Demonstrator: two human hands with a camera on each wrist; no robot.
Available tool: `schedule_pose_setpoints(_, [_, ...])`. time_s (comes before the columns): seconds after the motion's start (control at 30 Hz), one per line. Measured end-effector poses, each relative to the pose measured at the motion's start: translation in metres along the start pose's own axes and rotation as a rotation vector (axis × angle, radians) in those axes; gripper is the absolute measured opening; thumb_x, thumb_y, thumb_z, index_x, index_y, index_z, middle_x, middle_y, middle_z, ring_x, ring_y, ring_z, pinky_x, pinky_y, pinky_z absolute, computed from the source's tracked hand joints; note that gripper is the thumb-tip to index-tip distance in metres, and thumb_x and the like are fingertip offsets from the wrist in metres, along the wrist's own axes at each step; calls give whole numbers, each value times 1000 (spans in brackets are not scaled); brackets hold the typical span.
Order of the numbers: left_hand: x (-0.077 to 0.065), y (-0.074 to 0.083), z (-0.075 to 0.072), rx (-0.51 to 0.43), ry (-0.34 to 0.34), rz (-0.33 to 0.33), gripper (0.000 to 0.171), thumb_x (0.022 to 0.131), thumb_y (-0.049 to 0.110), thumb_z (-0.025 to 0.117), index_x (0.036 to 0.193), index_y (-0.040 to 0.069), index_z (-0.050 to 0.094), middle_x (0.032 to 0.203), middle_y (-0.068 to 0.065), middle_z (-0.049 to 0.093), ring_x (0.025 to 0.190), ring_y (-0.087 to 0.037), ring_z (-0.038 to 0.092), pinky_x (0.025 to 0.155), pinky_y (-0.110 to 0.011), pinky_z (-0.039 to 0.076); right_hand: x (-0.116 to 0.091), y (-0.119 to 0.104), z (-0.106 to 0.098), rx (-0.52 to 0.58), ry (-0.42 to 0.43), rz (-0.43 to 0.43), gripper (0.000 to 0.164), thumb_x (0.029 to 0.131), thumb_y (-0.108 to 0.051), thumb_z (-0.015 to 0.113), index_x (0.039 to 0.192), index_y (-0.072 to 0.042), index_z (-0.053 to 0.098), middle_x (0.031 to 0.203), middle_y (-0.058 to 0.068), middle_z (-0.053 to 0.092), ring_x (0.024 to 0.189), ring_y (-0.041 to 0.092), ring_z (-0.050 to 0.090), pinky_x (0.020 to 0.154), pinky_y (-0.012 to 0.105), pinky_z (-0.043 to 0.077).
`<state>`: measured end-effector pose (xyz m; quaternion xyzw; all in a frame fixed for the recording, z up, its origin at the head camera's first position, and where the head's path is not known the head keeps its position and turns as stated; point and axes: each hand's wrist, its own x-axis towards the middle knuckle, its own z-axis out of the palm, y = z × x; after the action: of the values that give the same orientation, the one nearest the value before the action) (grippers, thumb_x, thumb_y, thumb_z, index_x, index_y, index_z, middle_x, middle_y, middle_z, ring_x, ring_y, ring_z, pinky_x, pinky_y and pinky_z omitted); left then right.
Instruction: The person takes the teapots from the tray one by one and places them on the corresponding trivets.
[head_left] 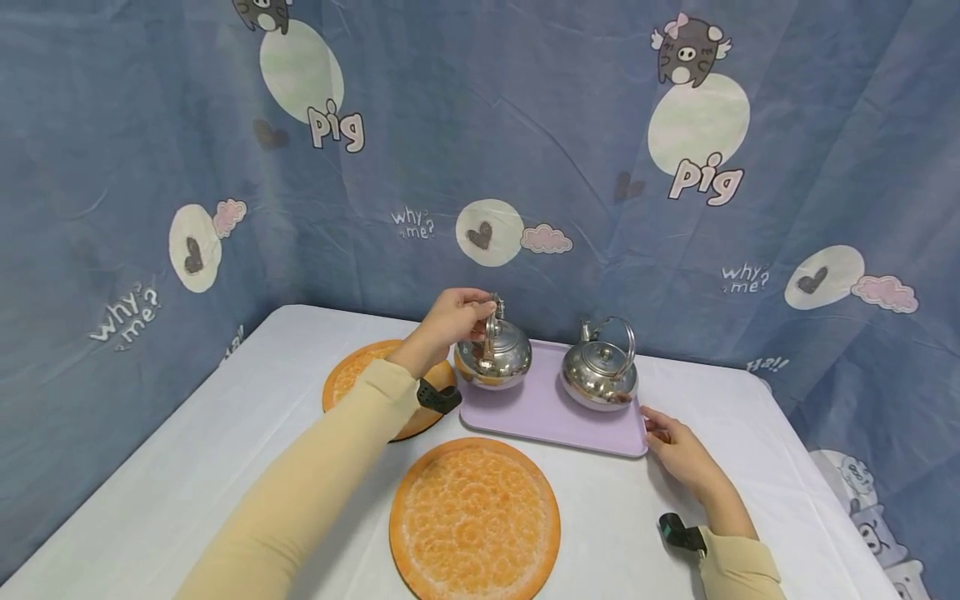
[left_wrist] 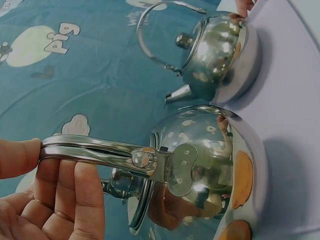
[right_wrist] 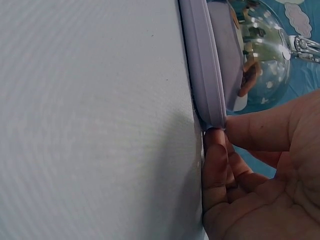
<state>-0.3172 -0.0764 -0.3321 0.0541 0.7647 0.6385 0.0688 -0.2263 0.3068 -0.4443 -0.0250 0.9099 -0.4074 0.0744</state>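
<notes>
My left hand (head_left: 452, 321) grips the raised handle of a shiny steel kettle (head_left: 508, 357) at the left end of a lilac tray (head_left: 540, 417). In the left wrist view, thumb and fingers close round the metal handle (left_wrist: 95, 150), beside the lid. A second steel kettle (head_left: 595, 377) stands on the tray's right part, its handle upright and its spout toward the back. My right hand (head_left: 684, 457) holds the tray's right edge near the front corner; the right wrist view shows the thumb on the rim (right_wrist: 212, 95) and the fingers curled under it.
Two round orange placemats lie on the white tablecloth (head_left: 615, 517): one placemat (head_left: 476, 517) in front of the tray, another (head_left: 348, 375) at its left, partly covered by my left arm. A blue printed curtain (head_left: 450, 150) hangs close behind the table.
</notes>
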Motion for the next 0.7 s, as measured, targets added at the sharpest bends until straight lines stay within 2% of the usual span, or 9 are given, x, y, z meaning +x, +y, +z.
schedule_pose_setpoints(0.17, [-6, -4, -18, 0, 20, 3, 46, 112, 23, 60, 153, 3, 56, 103, -3, 67, 80, -12, 64, 77, -24, 60, 0, 1, 1, 2, -5, 5, 55, 110, -2, 49, 162, 11, 33, 150, 36, 51, 133, 43, 53, 110, 53, 46])
schedule_pose_setpoints(0.43, [-15, -8, -44, -34, 58, -2, 48, 112, 22, 60, 155, 2, 53, 103, -2, 64, 77, -9, 62, 72, -20, 59, 0, 0, -1, 5, -2, 10, 56, 111, -3, 48, 162, 11, 33, 150, 36, 51, 133, 44, 52, 113, 57, 44])
schedule_pose_setpoints(0.7, [-27, -17, -71, -3, 95, -5, 51, 113, 24, 58, 157, 1, 50, 100, 0, 63, 78, -8, 62, 75, -21, 59, 0, 1, 1, -4, -3, 17, 56, 111, -3, 48, 162, 11, 33, 150, 36, 51, 132, 43, 52, 113, 58, 43])
